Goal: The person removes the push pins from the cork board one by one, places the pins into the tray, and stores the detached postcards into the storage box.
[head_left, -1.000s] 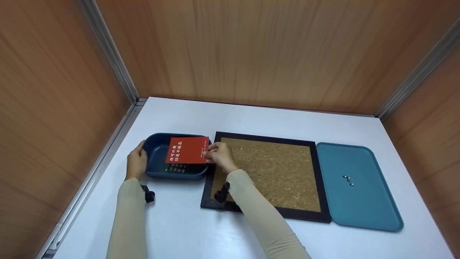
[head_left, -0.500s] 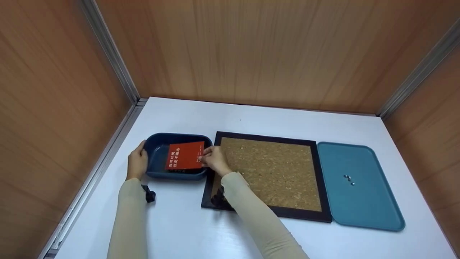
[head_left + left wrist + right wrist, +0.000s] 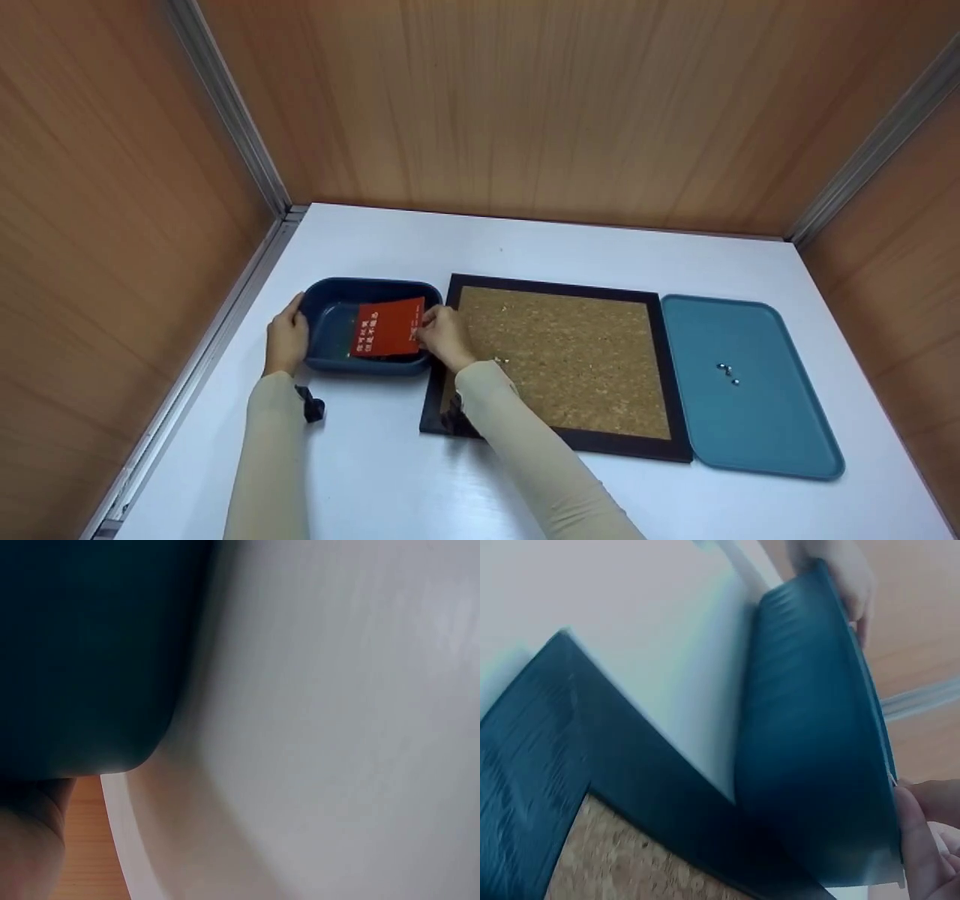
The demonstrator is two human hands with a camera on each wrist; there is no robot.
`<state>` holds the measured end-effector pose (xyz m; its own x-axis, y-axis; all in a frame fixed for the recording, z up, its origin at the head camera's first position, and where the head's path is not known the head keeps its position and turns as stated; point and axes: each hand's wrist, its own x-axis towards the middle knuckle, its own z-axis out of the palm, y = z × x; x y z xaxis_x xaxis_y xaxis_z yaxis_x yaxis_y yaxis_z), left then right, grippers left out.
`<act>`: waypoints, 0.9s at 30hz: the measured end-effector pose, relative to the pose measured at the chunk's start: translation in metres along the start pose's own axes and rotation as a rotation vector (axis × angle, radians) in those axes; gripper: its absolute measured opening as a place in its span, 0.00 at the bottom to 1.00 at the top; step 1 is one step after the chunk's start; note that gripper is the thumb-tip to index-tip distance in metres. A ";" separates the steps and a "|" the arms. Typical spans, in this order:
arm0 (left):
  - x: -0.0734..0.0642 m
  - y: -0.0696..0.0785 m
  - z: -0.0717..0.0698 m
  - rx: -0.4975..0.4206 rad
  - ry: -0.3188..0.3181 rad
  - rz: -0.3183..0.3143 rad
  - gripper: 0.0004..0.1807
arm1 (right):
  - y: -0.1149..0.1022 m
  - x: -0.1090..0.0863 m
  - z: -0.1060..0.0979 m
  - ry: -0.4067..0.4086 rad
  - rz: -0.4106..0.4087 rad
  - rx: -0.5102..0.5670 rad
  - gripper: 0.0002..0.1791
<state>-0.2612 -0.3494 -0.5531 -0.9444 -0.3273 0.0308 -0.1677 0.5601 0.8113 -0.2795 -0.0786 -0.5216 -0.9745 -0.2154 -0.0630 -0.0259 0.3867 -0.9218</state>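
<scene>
A red card with white lettering (image 3: 386, 328) is inside the dark blue basin (image 3: 367, 366), near its right end. My right hand (image 3: 448, 336) pinches the card's right edge between thumb and fingers, just over the basin's right rim. At the basin's left end, my left hand (image 3: 286, 339) grips the wall. In the right wrist view the right hand (image 3: 926, 836) shows at the rim, while the left hand (image 3: 844, 585) is at the far end. The left wrist view has the basin's outer side (image 3: 82, 652) and a bit of the left hand (image 3: 30, 851).
Right of the basin lies a cork board (image 3: 566, 367) with a dark frame, partly under my right forearm. Beside it is a teal tray (image 3: 757, 427) with several small shiny metal pieces (image 3: 727, 373). Wooden panels (image 3: 525, 112) enclose the white table (image 3: 360, 465).
My right hand has lowered the red card into the basin, moving it slightly left and toward me. The left hand stays on the basin's left end.
</scene>
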 end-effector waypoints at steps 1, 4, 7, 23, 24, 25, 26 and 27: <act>0.000 0.000 0.000 0.000 0.000 -0.001 0.27 | 0.000 -0.001 0.000 0.007 -0.013 -0.040 0.07; 0.000 -0.001 -0.001 -0.006 0.003 -0.002 0.27 | -0.001 -0.002 0.001 0.029 -0.048 -0.145 0.09; 0.000 -0.001 -0.001 -0.020 -0.005 -0.010 0.27 | -0.002 -0.003 0.002 0.033 -0.062 -0.199 0.13; 0.002 -0.005 0.002 -0.022 -0.011 -0.013 0.27 | 0.000 -0.004 0.002 0.018 -0.077 -0.248 0.14; 0.002 -0.005 0.002 -0.021 -0.011 -0.014 0.26 | 0.000 -0.004 0.002 0.015 -0.073 -0.248 0.14; 0.002 -0.005 0.002 -0.020 -0.011 -0.014 0.26 | 0.000 -0.004 0.002 0.011 -0.070 -0.246 0.13; 0.002 -0.005 0.002 -0.021 -0.011 -0.015 0.26 | 0.000 -0.004 0.002 0.011 -0.071 -0.243 0.13; 0.003 -0.005 0.002 -0.022 -0.013 -0.016 0.26 | 0.000 -0.004 0.002 0.014 -0.074 -0.244 0.13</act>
<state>-0.2636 -0.3515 -0.5579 -0.9452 -0.3263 0.0101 -0.1769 0.5382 0.8241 -0.2753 -0.0798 -0.5220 -0.9709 -0.2394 0.0084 -0.1489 0.5758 -0.8039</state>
